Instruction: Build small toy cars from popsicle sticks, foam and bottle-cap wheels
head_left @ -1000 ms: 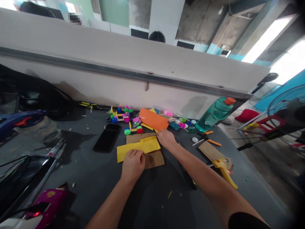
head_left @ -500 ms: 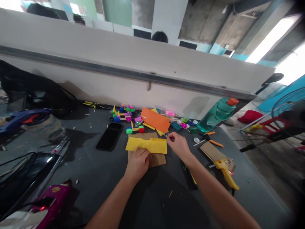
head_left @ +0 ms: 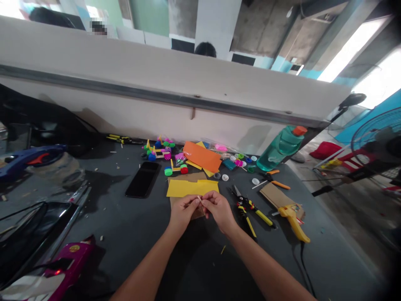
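Hands (head_left: 184,211) both pinching small pale piece (head_left: 199,199) | yellow paper (head_left: 184,189) near | teal bottle (head_left: 278,148) (pale marking (head_left: 273,159) unreadable)

A: ok so where's everything on that surface (head_left: 125,246)?
B: paper (head_left: 188,188) lies on the cardboard (head_left: 185,177), hands (head_left: 185,210) over the cardboard's near side. phone's (head_left: 142,179) to the left, snips (head_left: 262,217) to the right, glue gun (head_left: 290,215) further right.
A: and behind?
B: wheeled bits (head_left: 184,169) just past the cardboard, bottle (head_left: 277,152) off back right, partition (head_left: 131,113) behind the lot.
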Demonstrator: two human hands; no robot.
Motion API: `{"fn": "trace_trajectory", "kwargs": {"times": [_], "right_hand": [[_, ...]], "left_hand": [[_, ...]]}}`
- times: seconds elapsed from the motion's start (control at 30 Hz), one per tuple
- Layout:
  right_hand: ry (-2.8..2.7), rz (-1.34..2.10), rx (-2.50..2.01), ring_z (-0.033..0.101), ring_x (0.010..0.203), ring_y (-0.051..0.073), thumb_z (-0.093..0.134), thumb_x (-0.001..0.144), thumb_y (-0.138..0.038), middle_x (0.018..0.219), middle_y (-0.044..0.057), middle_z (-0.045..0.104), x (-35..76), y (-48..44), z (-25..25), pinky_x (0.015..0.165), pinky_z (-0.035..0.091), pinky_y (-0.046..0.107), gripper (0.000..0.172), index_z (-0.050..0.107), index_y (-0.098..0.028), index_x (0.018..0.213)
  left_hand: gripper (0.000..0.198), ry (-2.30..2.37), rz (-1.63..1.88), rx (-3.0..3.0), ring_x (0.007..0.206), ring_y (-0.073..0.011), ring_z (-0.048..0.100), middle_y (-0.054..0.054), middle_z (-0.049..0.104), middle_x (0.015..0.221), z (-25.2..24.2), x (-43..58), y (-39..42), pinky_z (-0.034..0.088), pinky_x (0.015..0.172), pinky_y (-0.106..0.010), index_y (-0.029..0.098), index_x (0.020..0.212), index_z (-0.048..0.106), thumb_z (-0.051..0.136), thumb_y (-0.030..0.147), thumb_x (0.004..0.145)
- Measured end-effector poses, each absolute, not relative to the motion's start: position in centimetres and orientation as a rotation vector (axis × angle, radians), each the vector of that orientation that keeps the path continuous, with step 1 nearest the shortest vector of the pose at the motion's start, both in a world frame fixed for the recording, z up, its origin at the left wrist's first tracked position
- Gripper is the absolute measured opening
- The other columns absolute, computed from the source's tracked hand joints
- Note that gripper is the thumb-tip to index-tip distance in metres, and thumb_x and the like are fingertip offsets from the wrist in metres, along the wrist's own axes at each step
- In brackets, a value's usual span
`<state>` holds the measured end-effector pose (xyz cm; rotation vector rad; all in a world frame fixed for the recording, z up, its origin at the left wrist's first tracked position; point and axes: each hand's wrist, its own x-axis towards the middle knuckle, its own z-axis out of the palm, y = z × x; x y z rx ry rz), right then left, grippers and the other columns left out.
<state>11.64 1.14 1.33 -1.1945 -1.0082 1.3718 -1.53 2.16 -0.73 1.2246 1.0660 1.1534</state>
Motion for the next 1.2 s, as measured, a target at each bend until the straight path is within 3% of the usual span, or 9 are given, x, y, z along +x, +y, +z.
{"fn": "trace_trajectory", "kwargs": {"times": [0.3,0.47,0.6,0.67,0.9,1.2], "right_hand": [[-1.190,1.307,-1.306,0.050,0.047,0.010,0.059,0.072,-0.032,0.055,-0.004,0.055,11.5,1.4,0.8,0.040,0.040,0.020,0.015,0.054,-0.019,0.073],[-1.799,0.656,-1.463,0.059,0.074,0.015,0.049,0.082,-0.030,0.080,0.001,0.065,12.3,5.4,2.8,0.069,0.046,0.027,0.015,0.061,-0.021,0.084],[-2.221,0.273,-1.478,0.053,0.100,0.019,0.049,0.083,-0.024,0.106,0.008,0.062,11.2,11.3,3.1,0.089,0.038,0.031,0.026,0.055,-0.018,0.108],[-2.325,0.252,-1.446,0.049,0.107,0.021,0.055,0.080,-0.022,0.114,0.011,0.059,10.1,13.8,2.5,0.093,0.034,0.033,0.034,0.054,-0.014,0.113],[-2.421,0.266,-1.409,0.051,0.102,0.022,0.056,0.078,-0.017,0.108,0.013,0.060,7.7,16.9,0.6,0.090,0.036,0.033,0.030,0.057,-0.012,0.107],[-2.102,0.256,-1.558,0.057,0.088,0.020,0.058,0.077,-0.032,0.097,0.008,0.063,12.6,13.0,3.2,0.077,0.043,0.030,0.029,0.058,-0.015,0.101]], "left_hand": [[0.022,1.110,1.169,1.105,0.061,-0.0144,0.060,-0.001,0.064,0.067,-0.5,-1.6,2.3,0.050,0.060,-0.027,0.016,0.076,0.061,0.064,0.037,0.070],[0.018,1.243,1.303,1.268,0.061,-0.0126,0.058,0.000,0.062,0.068,-0.5,-1.9,2.4,0.047,0.059,-0.023,0.017,0.077,0.056,0.055,0.035,0.079],[0.015,1.314,1.213,1.568,0.060,-0.0128,0.057,0.001,0.060,0.066,-1.0,-2.1,2.2,0.044,0.059,-0.023,0.019,0.078,0.054,0.048,0.032,0.084],[0.014,1.321,1.144,1.751,0.063,-0.0132,0.057,0.001,0.060,0.069,-1.3,-2.3,2.1,0.043,0.060,-0.023,0.020,0.079,0.054,0.046,0.030,0.085],[0.013,1.266,1.011,2.059,0.061,-0.0129,0.057,0.000,0.060,0.069,-1.6,-2.7,1.8,0.039,0.056,-0.022,0.021,0.085,0.051,0.040,0.026,0.088],[0.013,1.643,0.822,2.145,0.068,-0.0183,0.063,-0.002,0.064,0.074,-1.7,-3.1,2.7,0.037,0.055,-0.025,0.021,0.089,0.050,0.039,0.027,0.089]]}}
